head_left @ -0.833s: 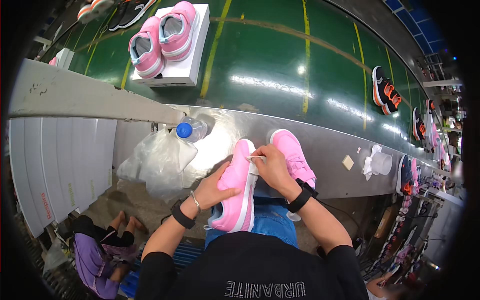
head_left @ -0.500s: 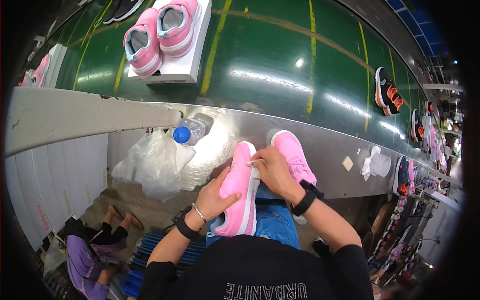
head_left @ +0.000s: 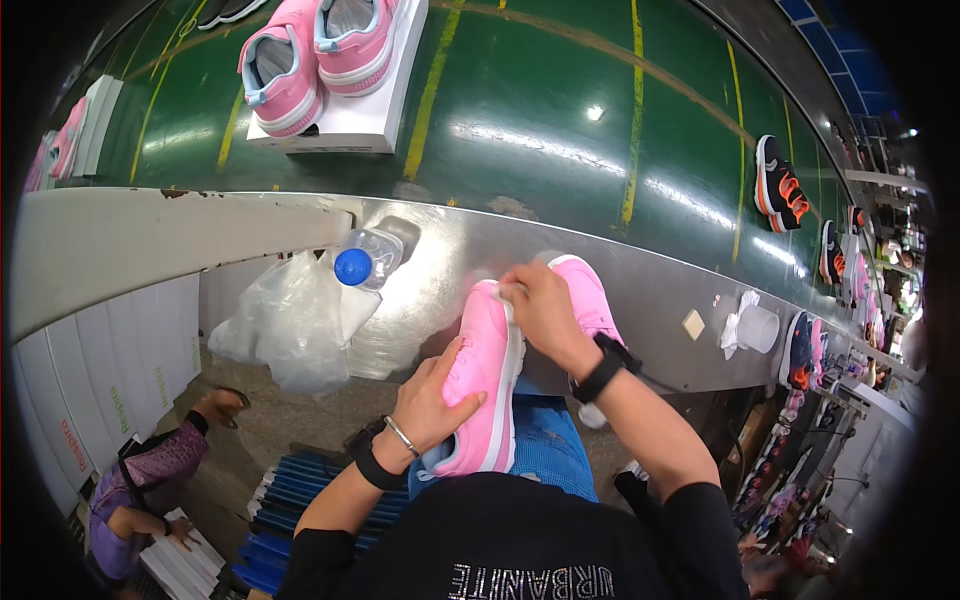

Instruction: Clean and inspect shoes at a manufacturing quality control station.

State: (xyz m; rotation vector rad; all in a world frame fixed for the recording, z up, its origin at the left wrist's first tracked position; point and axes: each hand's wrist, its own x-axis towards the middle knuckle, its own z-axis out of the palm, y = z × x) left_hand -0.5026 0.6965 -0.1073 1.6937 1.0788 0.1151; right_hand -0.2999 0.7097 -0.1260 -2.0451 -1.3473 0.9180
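A pink sneaker [head_left: 478,345] with a white sole rests across my lap at the metal edge, toe pointing away from me. My left hand [head_left: 432,405] grips it around its middle, with the thumb over one side and the fingers on the other. At the toe, my right hand [head_left: 543,305] is closed in a pinch, pressing a small white cloth [head_left: 508,292] against the sole edge; most of the cloth is hidden by the fingers. A second pink sneaker [head_left: 583,290] lies just beyond my right hand on the metal ledge, partly covered by it.
Beyond the metal ledge [head_left: 660,330] runs a green conveyor belt [head_left: 520,100]. It carries a white shoebox [head_left: 370,135] topped by pink sneakers [head_left: 355,50], and a black-orange shoe [head_left: 778,185]. A bottle [head_left: 370,258], plastic bag [head_left: 285,320] and white cup [head_left: 760,330] are nearby. A person [head_left: 150,480] handles boxes lower left.
My right hand has moved slightly up along the sole edge to the toe tip with the white cloth. The left hand keeps its hold. The person at lower left has shifted.
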